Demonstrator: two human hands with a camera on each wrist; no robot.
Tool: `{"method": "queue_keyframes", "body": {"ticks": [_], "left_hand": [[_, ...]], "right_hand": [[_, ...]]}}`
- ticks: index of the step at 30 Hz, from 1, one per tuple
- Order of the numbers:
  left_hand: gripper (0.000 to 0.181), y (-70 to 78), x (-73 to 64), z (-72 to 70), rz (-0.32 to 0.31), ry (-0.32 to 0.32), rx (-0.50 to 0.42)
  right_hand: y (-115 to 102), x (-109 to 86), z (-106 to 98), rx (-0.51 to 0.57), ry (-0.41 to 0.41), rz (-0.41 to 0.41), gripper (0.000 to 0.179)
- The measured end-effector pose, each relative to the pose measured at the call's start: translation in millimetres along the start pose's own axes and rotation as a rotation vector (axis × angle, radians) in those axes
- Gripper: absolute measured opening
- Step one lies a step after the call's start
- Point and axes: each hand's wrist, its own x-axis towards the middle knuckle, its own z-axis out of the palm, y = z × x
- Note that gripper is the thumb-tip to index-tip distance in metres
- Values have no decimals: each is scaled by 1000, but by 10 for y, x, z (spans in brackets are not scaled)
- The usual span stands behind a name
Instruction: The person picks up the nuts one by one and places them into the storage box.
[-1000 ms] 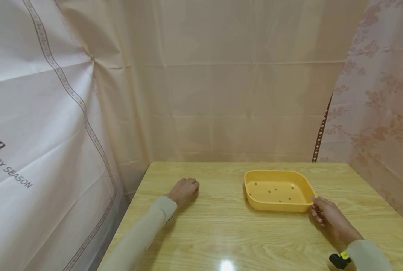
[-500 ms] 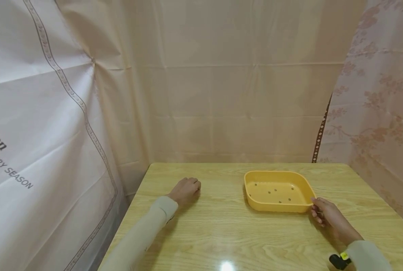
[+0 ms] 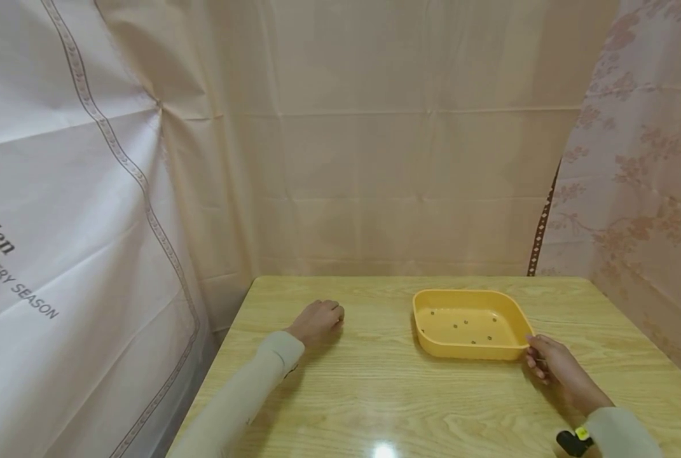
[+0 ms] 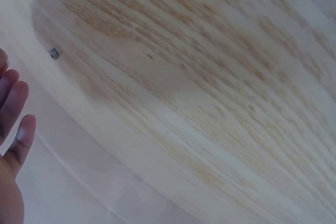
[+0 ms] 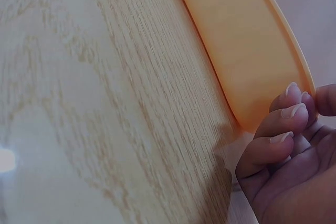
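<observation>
A yellow plastic tray (image 3: pixel 466 350) stands on the wooden table, with several tiny metal nuts (image 3: pixel 465 322) scattered over its floor. My right hand (image 3: pixel 557 366) pinches the tray's near right corner between thumb and fingers; in the right wrist view the fingers (image 5: pixel 281 121) curl at the tray wall (image 5: pixel 241 40). To the left of the tray, my left hand (image 3: pixel 317 321) hovers low over the table, back upward. The left wrist view shows its fingers (image 4: pixel 13 106) loosely bent, apart from a small metal nut (image 4: pixel 54 54) on the tabletop. Nothing held shows in that hand.
The light wood table (image 3: pixel 374 388) ends at a back edge against a beige cloth (image 3: pixel 374 191). White printed cloth (image 3: pixel 77 254) hangs on the left, floral cloth (image 3: pixel 649 191) on the right. A black wrist device (image 3: pixel 573 441) sits by the right sleeve.
My left hand has shifted slightly to the right over the table. The right hand and the tray have kept their places.
</observation>
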Motion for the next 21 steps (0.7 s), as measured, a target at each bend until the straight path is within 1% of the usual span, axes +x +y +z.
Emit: {"method": "queue_keyframes", "body": {"ticks": [5, 12, 16, 21], "left_hand": [[5, 15, 22, -2, 13, 17, 33], [4, 45, 44, -12, 10, 25, 15], [4, 56, 75, -13, 21, 43, 20], [4, 74, 135, -40, 38, 61, 26]], "right_hand": [[-3, -2, 4, 9, 2, -6, 41], [7, 1, 1, -5, 3, -1, 42], [11, 1, -1, -17, 5, 5, 43], [10, 0, 6, -7, 5, -8, 43]]}}
